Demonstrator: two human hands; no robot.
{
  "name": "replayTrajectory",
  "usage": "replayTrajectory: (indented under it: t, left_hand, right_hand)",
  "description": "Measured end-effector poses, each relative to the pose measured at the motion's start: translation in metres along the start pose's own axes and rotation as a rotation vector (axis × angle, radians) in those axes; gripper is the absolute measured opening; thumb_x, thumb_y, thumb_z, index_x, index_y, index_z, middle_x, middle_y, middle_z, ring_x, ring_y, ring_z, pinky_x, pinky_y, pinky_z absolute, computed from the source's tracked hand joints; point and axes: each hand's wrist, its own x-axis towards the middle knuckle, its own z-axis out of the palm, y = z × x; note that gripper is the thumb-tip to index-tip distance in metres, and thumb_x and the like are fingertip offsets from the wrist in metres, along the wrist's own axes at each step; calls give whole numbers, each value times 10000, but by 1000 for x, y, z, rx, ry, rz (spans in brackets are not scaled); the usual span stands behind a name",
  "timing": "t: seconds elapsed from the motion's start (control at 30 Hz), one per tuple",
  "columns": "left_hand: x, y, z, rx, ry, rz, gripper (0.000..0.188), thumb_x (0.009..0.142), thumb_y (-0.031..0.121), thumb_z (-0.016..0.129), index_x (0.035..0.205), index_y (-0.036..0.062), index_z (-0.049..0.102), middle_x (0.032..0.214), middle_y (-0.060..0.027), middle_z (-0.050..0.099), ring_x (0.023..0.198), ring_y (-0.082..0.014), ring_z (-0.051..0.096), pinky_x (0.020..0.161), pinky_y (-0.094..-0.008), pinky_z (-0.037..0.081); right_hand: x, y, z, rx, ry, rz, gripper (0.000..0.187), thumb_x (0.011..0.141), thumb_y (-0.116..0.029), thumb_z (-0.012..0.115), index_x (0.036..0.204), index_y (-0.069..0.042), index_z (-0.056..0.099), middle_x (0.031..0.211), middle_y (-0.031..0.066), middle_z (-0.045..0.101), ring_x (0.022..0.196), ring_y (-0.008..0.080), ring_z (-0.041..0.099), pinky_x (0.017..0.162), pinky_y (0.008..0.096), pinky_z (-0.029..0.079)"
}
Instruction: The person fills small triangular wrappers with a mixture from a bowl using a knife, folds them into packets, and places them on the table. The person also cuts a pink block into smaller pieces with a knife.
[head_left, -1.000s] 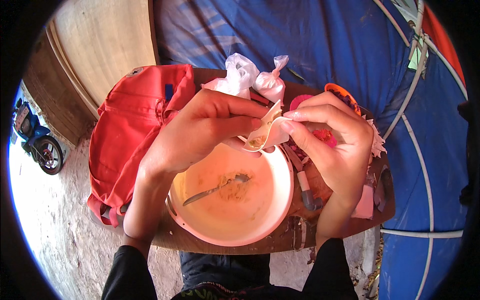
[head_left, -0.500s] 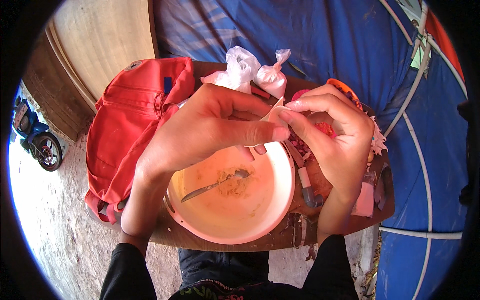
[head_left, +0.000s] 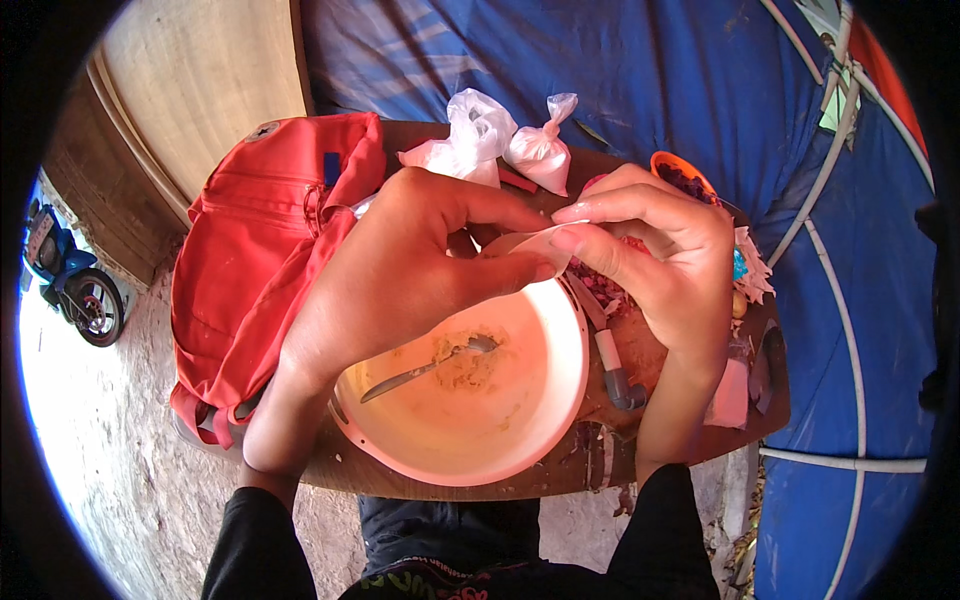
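The left hand (head_left: 405,262) and right hand (head_left: 668,255) pinched a pale wrapper (head_left: 537,242) above the white basin (head_left: 540,400), seemingly closing it. Next probably called for even pressure along its edge.

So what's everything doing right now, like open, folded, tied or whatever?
Pale wrapper: folded over, its inside hidden
Left hand: pinching the wrapper
Right hand: pinching the wrapper's other end
Big white bowl: open on top, food bits smeared inside
Spoon: lying in the big bowl
Small plastic bag: full, gathered shut at the top
Red backpack: lying down
Orange bowl: open, holding dark purple stuff
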Motion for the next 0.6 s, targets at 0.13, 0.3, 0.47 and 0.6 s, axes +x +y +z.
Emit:
replayTrajectory:
  t: [0.13,0.3,0.47,0.6]
  left_hand:
    - [3,-2,-3,61,18,112,192,898,117,799,1037,-15,781,830,-46,743,738,-52,628,681,-228,519]
    - [1,3,-12,36,27,165,280,815,-15,823,1089,-25,762,965,-96,774,874,-129,725,788,-259,575]
    - [0,7,-15,280,46,426,289,751,-42,836,1032,-42,770,974,-111,768,887,-156,719,804,-276,568]
    - [-1,7,-16,68,56,358,277,731,-46,842,1000,-45,775,977,-108,768,875,-161,710,797,-283,555]
  right_hand:
    - [-2,4,-5,75,-10,-45,183,797,130,789,954,69,719,901,127,694,887,180,679,799,278,556]
    - [1,5,-6,39,-5,-149,285,753,100,834,1005,52,711,949,134,693,924,190,676,830,302,550]
    - [-1,0,-4,-102,-96,-133,421,702,83,874,1088,51,709,1027,139,708,920,199,685,841,318,556]
    - [4,-2,-7,-186,-22,-294,299,708,64,863,981,14,752,929,114,738,833,187,720,755,291,560]
